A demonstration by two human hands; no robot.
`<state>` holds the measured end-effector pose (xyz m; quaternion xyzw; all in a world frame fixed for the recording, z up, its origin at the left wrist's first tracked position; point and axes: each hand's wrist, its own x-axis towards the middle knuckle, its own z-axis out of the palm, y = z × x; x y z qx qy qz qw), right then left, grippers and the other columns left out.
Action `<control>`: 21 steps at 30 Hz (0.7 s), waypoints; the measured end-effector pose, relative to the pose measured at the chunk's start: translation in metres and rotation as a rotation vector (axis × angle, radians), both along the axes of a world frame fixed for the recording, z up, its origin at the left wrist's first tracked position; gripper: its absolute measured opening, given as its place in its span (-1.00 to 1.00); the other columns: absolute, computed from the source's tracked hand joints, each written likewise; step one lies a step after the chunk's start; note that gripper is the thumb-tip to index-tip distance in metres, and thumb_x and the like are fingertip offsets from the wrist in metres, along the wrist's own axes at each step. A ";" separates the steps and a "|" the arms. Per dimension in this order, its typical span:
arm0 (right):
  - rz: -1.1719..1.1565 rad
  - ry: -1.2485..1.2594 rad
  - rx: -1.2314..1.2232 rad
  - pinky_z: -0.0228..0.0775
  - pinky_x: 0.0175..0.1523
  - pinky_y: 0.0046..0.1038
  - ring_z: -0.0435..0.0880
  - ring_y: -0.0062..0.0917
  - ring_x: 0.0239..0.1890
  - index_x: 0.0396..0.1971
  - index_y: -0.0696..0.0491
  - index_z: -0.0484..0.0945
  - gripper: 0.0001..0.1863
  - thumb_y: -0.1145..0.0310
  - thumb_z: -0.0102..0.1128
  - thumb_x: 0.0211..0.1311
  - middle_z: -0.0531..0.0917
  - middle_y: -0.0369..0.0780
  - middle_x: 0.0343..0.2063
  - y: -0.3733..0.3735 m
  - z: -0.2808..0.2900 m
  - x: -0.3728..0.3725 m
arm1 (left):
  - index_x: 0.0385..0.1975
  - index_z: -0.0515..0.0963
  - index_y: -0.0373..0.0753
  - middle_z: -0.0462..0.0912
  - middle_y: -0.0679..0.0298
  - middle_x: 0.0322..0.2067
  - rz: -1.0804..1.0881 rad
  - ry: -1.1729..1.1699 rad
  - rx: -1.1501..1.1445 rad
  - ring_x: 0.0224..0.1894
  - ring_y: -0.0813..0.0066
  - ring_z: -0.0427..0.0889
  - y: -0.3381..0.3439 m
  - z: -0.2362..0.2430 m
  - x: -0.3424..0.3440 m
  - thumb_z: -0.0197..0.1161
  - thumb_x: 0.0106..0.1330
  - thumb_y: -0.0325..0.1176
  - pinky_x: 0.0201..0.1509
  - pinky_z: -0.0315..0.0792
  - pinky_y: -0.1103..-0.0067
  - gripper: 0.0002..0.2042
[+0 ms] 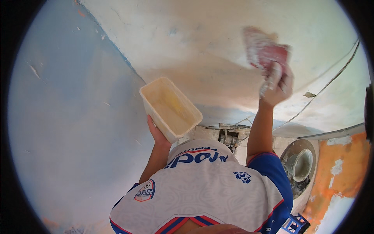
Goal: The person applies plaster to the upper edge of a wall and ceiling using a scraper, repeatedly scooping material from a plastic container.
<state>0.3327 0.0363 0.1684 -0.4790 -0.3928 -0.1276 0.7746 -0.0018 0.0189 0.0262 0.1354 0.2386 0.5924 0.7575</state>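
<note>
On the left, my left hand [157, 132] grips the side of a cream rectangular plastic tub [156, 120]. The tub is tilted with its mouth in view, and pale residue with a yellowish patch coats its inside. My raised right hand [277, 86] is closed round a red putty scraper [269, 52], which is smeared with white paste and blurred by motion. White paste also covers my right fingers. Behind the scraper spreads a pale, patchily plastered surface [202, 43]; whether the blade touches it, I cannot tell.
A bluish wall [70, 117] fills the left. A dark cable [331, 80] runs along the plastered surface at right. Lower right are a round container [303, 165] in a dirty basin, an orange wall with white patches [346, 160] and a blue plastic object [292, 224].
</note>
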 end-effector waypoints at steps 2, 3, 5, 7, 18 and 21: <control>0.209 0.123 0.232 0.44 -0.40 -0.66 0.72 -0.57 -0.46 -0.07 0.16 0.66 -0.82 0.45 0.29 0.40 0.77 -0.18 -0.32 -0.005 -0.005 0.003 | 0.51 0.16 -0.07 0.32 0.17 0.42 0.007 0.019 0.007 0.40 0.10 0.38 -0.001 -0.004 0.002 -0.32 0.53 0.29 0.43 0.34 0.19 -0.28; 0.163 -0.160 0.070 0.45 -0.39 -0.65 0.72 -0.57 -0.44 -0.07 0.17 0.66 -0.82 0.45 0.29 0.39 0.77 -0.17 -0.31 -0.003 -0.017 0.007 | 0.51 0.16 -0.07 0.32 0.18 0.43 -0.010 -0.011 0.007 0.41 0.10 0.37 -0.002 -0.007 0.003 -0.32 0.53 0.29 0.43 0.34 0.19 -0.28; 0.151 -0.533 -0.313 0.52 -0.35 -0.59 0.73 -0.57 -0.39 -0.08 0.19 0.66 -0.81 0.44 0.29 0.39 0.77 -0.13 -0.24 -0.008 -0.014 -0.002 | 0.51 0.16 -0.07 0.31 0.18 0.43 -0.028 -0.034 0.009 0.41 0.10 0.37 -0.004 -0.011 0.003 -0.33 0.53 0.29 0.43 0.34 0.19 -0.28; 0.005 -0.547 -0.255 0.53 -0.35 -0.58 0.73 -0.57 -0.38 -0.08 0.20 0.64 -0.81 0.44 0.29 0.40 0.76 -0.13 -0.24 -0.002 -0.007 0.011 | 0.51 0.16 -0.07 0.31 0.18 0.43 -0.017 -0.018 -0.017 0.41 0.10 0.36 -0.007 -0.013 0.003 -0.33 0.53 0.29 0.44 0.33 0.19 -0.28; -0.140 -0.561 -0.178 0.54 -0.31 -0.57 0.74 -0.55 -0.34 -0.09 0.18 0.62 -0.84 0.48 0.29 0.39 0.75 -0.15 -0.28 -0.003 0.015 0.018 | 0.50 0.19 -0.07 0.33 0.16 0.42 0.030 0.006 -0.047 0.40 0.10 0.38 -0.020 -0.009 0.015 -0.30 0.53 0.28 0.45 0.31 0.20 -0.29; 0.194 0.044 0.071 0.55 -0.31 -0.56 0.75 -0.53 -0.35 -0.10 0.22 0.61 -0.83 0.51 0.30 0.38 0.75 -0.15 -0.26 -0.012 0.010 0.014 | 0.49 0.20 -0.08 0.35 0.16 0.41 0.052 0.012 -0.046 0.39 0.10 0.39 -0.022 -0.016 0.014 -0.29 0.53 0.28 0.45 0.32 0.20 -0.30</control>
